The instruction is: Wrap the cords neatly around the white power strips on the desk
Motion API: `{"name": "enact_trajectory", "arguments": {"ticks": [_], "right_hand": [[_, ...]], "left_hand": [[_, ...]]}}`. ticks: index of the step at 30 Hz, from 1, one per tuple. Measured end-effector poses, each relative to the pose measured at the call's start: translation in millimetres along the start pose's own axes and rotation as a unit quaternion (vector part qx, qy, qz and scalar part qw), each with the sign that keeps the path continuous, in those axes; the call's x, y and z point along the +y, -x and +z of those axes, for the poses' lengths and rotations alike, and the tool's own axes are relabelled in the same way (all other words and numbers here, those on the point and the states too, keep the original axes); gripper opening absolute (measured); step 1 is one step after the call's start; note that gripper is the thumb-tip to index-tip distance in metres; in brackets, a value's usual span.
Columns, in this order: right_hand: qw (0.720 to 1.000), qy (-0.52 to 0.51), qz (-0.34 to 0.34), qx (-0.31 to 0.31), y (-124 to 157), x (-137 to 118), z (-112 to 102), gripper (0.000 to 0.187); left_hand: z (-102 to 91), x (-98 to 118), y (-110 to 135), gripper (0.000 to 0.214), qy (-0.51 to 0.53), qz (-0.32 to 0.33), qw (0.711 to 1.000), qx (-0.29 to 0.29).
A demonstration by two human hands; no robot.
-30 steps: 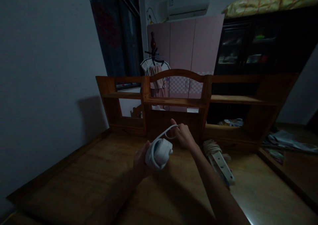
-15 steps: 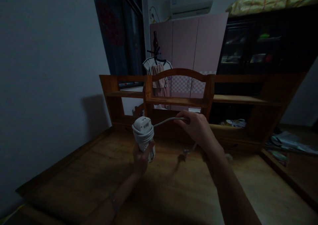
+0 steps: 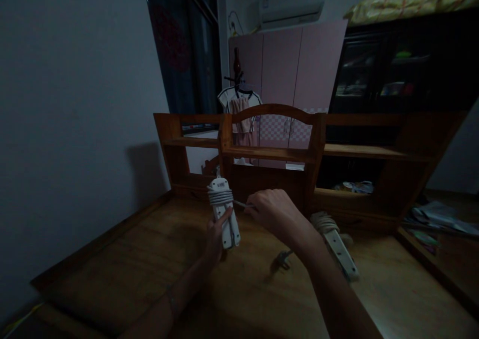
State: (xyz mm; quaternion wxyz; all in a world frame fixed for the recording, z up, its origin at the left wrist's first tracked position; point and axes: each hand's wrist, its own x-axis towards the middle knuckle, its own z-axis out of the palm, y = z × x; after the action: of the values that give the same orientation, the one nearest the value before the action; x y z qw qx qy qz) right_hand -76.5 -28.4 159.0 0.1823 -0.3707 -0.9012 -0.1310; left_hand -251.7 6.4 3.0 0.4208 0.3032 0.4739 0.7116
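My left hand [image 3: 214, 236] grips a white power strip [image 3: 224, 211] held upright, with its white cord coiled several times round the upper end. My right hand [image 3: 277, 213] is closed on the loose length of that cord just right of the strip. The cord's dark plug [image 3: 281, 262] hangs below my right wrist, close to the wooden desk top [image 3: 123, 274]. A second, beige power strip [image 3: 337, 246] with cord bundled round its far end lies flat on the desk, right of my right forearm.
A wooden shelf unit [image 3: 277, 152] runs along the back of the desk, with small items on its lower right shelf. A grey wall stands close on the left. Papers [image 3: 441, 214] lie at the far right. Behind are pink cupboards, hanging clothes and a dark cabinet.
The white power strip has turned from end-on to face-on and upright. My right hand has come down and left, closer to the strip, shortening the free cord. The plug now hangs lower.
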Motion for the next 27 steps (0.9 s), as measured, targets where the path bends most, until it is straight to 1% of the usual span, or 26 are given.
{"name": "enact_trajectory", "arguments": {"ticks": [3,4,6,8,10,12,14,16,18,20,22,23,25,27], "right_hand": [[1.0,0.024,-0.015,0.001,1.8,-10.4,-2.1,0.016],[0.999,0.027,-0.018,-0.002,2.3,-11.9,-2.9,0.014],[0.999,0.032,-0.017,-0.012,2.6,-12.8,-4.4,0.011],[0.999,0.035,-0.011,-0.031,2.6,-12.3,-5.7,0.009],[0.998,0.027,-0.006,-0.056,2.7,-12.4,-6.7,0.009],[0.997,0.013,-0.008,-0.08,3.1,-13.8,-7.4,0.011],[0.996,0.0,-0.014,-0.091,3.3,-15.2,-6.7,0.014],[0.996,-0.015,-0.02,-0.082,2.4,-13.9,-3.5,0.016],[0.997,-0.032,-0.026,-0.059,-0.2,-7.8,2.8,0.017],[0.998,-0.05,-0.018,-0.042,-3.9,3.1,11.1,0.019],[0.996,-0.077,0.004,-0.043,-7.8,16.8,19.7,0.025],[0.994,-0.097,0.016,-0.047,-9.3,23.7,23.9,0.028],[0.987,-0.147,0.033,-0.051,-11.0,36.6,32.0,0.034],[0.977,-0.199,0.045,-0.056,-11.0,47.5,40.9,0.039]], "left_hand": [[0.9,5.4,4.9,0.044,-0.027,0.011,0.999,-0.033],[2.0,6.6,7.4,0.043,-0.043,0.014,0.998,-0.053],[5.6,6.9,13.7,0.039,-0.096,0.014,0.989,-0.114],[10.6,4.8,20.4,0.035,-0.147,0.008,0.973,-0.178],[15.6,2.0,25.6,0.032,-0.165,0.005,0.96,-0.225],[18.6,0.7,28.3,0.028,-0.187,0.021,0.942,-0.278],[19.1,1.6,29.5,0.024,-0.22,0.041,0.918,-0.326],[17.9,3.9,31.1,0.023,-0.24,0.049,0.906,-0.346],[16.0,6.3,34.4,0.03,-0.256,0.064,0.893,-0.365],[13.7,7.9,38.8,0.038,-0.296,0.104,0.865,-0.391],[10.9,8.5,42.4,0.042,-0.347,0.134,0.832,-0.412],[9.4,8.5,43.5,0.044,-0.366,0.141,0.822,-0.414],[6.2,7.9,44.0,0.044,-0.387,0.146,0.81,-0.414],[3.0,6.0,42.7,0.039,-0.406,0.184,0.799,-0.404]]}}
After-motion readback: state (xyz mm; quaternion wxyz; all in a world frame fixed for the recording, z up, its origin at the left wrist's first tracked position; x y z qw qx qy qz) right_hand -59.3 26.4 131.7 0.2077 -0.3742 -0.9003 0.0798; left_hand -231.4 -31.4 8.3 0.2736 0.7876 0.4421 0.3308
